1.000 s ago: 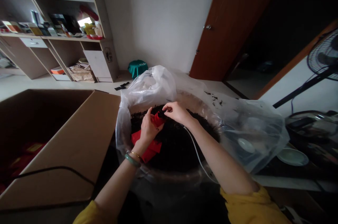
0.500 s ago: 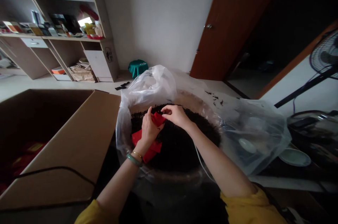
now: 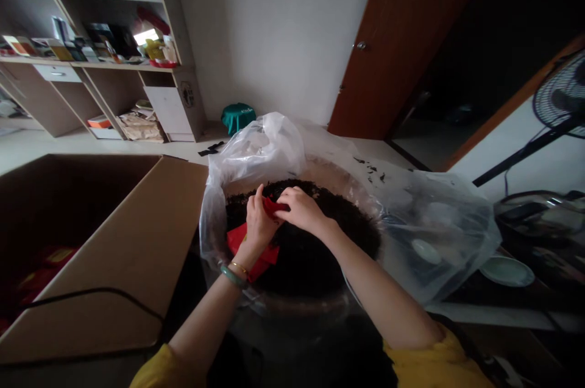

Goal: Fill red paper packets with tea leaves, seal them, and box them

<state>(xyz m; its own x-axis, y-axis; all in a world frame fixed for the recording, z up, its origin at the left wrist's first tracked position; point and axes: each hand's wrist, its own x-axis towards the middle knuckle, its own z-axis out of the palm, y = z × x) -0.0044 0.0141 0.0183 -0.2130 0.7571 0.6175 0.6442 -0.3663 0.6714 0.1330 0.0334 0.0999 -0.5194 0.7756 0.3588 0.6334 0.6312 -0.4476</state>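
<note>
My left hand [image 3: 259,222] is closed around a small red packet [image 3: 274,208], its index finger pointing up. The fingers of my right hand [image 3: 300,209] pinch the right edge of that same packet. Both hands are over a mass of dark, loose dried leaves [image 3: 315,260] that look like tea, filling a round container lined with a clear plastic bag [image 3: 278,138]. More red packets [image 3: 265,264] lie on the leaves beneath and beside my left wrist, partly hidden by it.
An open cardboard box [image 3: 137,236] with red packets [image 3: 50,260] inside stands at the left. To the right, the bag spreads towards a pale bowl [image 3: 507,270] and a black fan [image 3: 560,95]. A green-covered stool or bin [image 3: 237,118] is by the wall.
My right hand has moved slightly down and left, closer to my left hand, and now pinches the packet's edge. The packet's top looks flatter. My left hand has barely moved.
</note>
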